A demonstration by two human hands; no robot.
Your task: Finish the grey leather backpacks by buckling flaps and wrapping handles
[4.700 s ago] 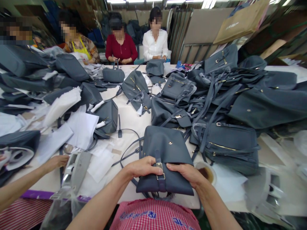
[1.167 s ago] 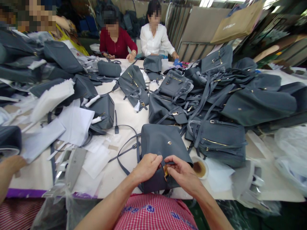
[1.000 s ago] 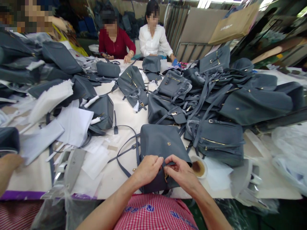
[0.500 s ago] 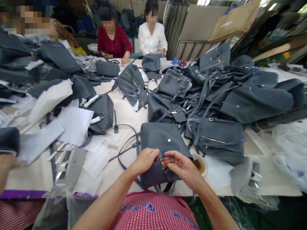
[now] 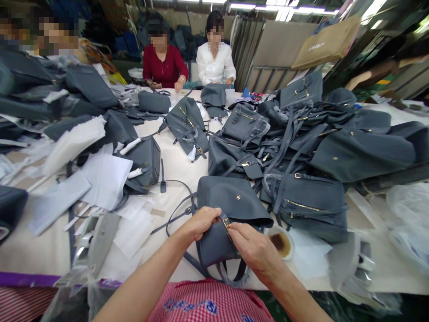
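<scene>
Grip on the left first: the left hand point(image 5: 203, 222) is clamped on the flap of the grey bag point(image 5: 234, 199), thumb on top, fingers curled under, tight against the gold buckle point(image 5: 226, 222). Straight across, the right hand point(image 5: 254, 248) has its fingertips closed on that buckle, so both grips meet at one small spot.

The bag lies flat on the tabletop point(image 5: 177, 163) at the near edge, right in front of the person, with its lower end and a strap loop hanging off toward the checked apron.

It reads as fine buckle work, and the way to do it well, I'd say, is to split the jobs. The left pins the leather flat and quiet, and the right makes short fingertip moves and holds the metal off the flap so that nothing scuffs. The overhanging end wants watching too, because a hard tug could slide the whole bag off the edge.

Now the pose. The left forearm comes in on a diagonal from low left, knuckles up and wrist dipped. The right forearm climbs from low right, wrist cocked inward with the back of the hand up, and its fingertips are partly hidden.

Just right of that wrist sits a small cup point(image 5: 281, 243) with something brown in it, close enough to knock. Beyond it the pile of bags point(image 5: 315, 205) crowds in.
</scene>
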